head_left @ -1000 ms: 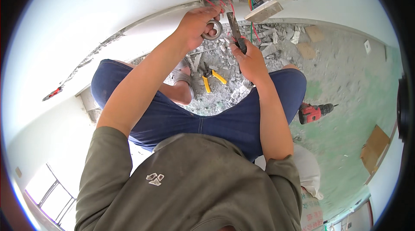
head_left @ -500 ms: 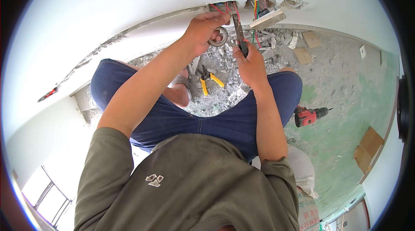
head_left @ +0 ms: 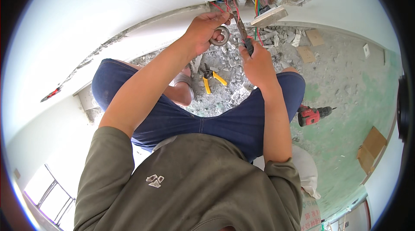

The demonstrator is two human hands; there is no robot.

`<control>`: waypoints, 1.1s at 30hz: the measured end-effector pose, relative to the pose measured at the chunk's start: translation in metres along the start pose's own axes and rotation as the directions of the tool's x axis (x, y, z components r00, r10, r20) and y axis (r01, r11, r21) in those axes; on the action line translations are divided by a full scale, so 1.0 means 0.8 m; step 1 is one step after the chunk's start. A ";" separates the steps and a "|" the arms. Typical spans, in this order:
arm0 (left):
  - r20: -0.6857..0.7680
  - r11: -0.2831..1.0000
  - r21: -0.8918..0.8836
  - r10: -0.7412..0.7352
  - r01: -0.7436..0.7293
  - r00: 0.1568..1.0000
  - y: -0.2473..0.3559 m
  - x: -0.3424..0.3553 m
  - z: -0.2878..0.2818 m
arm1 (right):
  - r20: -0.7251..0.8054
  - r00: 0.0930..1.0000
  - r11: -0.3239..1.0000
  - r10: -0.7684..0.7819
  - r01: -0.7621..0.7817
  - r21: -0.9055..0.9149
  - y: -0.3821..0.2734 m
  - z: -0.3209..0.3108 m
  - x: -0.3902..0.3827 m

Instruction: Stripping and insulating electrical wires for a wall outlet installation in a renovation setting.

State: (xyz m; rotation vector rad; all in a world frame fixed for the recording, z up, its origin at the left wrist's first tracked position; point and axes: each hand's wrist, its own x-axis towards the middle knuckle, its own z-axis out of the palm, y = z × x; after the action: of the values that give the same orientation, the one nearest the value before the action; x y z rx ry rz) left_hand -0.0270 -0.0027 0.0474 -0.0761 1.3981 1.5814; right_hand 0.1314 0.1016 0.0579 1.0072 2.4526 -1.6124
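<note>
The left hand (head_left: 202,33) grasps a tape roll (head_left: 227,36); the right hand (head_left: 260,65) clutches a knife (head_left: 243,32). Red wires (head_left: 216,7) protrude uncovered, the socket panel (head_left: 271,16) unmounted.

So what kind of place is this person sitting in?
Probably a room being fixed up: coloured wires poke out of the broken wall, rubble lies on the floor, and there's a red drill too.
</note>
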 end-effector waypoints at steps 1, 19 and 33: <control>0.000 1.000 0.001 0.000 0.000 1.000 0.000 0.000 -0.001 | 0.016 1.000 1.000 -0.016 0.016 0.008 0.001 -0.002 0.001; -0.097 0.992 -0.047 0.108 -0.113 0.989 -0.001 -0.002 0.013 | 0.140 0.990 0.998 -0.028 0.019 0.065 -0.001 -0.016 -0.001; -0.088 0.994 -0.081 0.063 -0.070 0.994 0.006 0.002 0.013 | -0.017 0.983 0.963 -0.184 0.177 -0.202 0.010 -0.009 0.001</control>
State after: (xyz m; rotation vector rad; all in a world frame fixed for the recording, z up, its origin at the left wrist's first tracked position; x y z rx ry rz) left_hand -0.0256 0.0070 0.0531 -0.1508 1.4123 1.7099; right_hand 0.1372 0.1100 0.0547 0.8114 2.7343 -1.3630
